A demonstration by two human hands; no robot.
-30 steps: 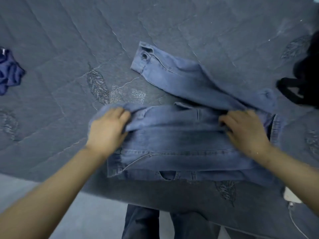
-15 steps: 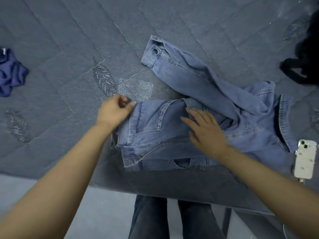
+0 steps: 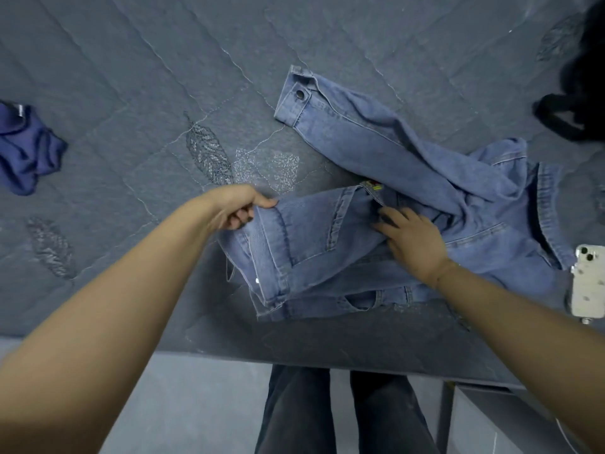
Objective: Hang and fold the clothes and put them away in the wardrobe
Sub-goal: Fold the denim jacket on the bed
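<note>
1. One denim jacket (image 3: 409, 198) lies partly folded on the quilted bedspread (image 3: 163, 77) near its front edge; I see one sleeve, cuff snap up, stretching away toward the far left.
2. My left hand (image 3: 240, 206) pinches the jacket's folded left edge, fingers curled round the fabric.
3. My right hand (image 3: 412, 239) rests flat on the jacket's middle, fingers straight, pressing the denim down and hiding the fold beneath.
4. A white phone (image 3: 587, 283) lies just beside the jacket's right hem.
5. A crumpled blue garment (image 3: 26, 149) sits well apart at far left.
6. A black item (image 3: 576, 103) lies at far right; I cannot tell what it is.
</note>
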